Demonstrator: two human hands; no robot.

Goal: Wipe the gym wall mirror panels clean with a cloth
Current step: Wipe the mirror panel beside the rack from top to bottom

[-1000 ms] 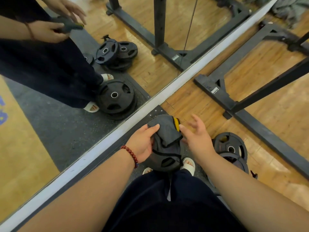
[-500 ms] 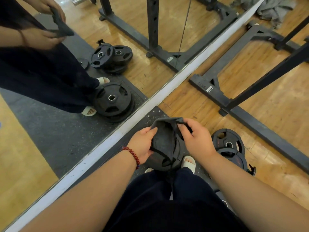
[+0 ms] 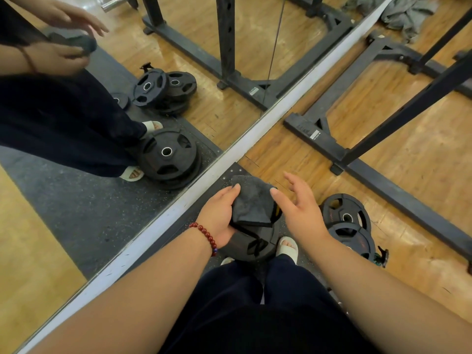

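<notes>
A folded dark grey cloth (image 3: 251,203) with a yellow edge sits in my left hand (image 3: 219,215), which grips it from below with the thumb over its top; a red bead bracelet is on that wrist. My right hand (image 3: 300,208) hovers just right of the cloth with fingers spread, its thumb near the cloth's top corner. The wall mirror (image 3: 122,103) fills the left and upper left, above a white base strip (image 3: 255,134). It reflects both hands and the cloth at the top left.
A black weight plate (image 3: 255,244) lies on the rubber mat by my sandalled feet, two more plates (image 3: 347,221) to the right. A black rack frame (image 3: 383,139) crosses the wooden floor at right. A grey rag (image 3: 406,14) lies at the top right.
My right hand has let go of the cloth and opened beside it. The cloth is now folded smaller in my left hand.
</notes>
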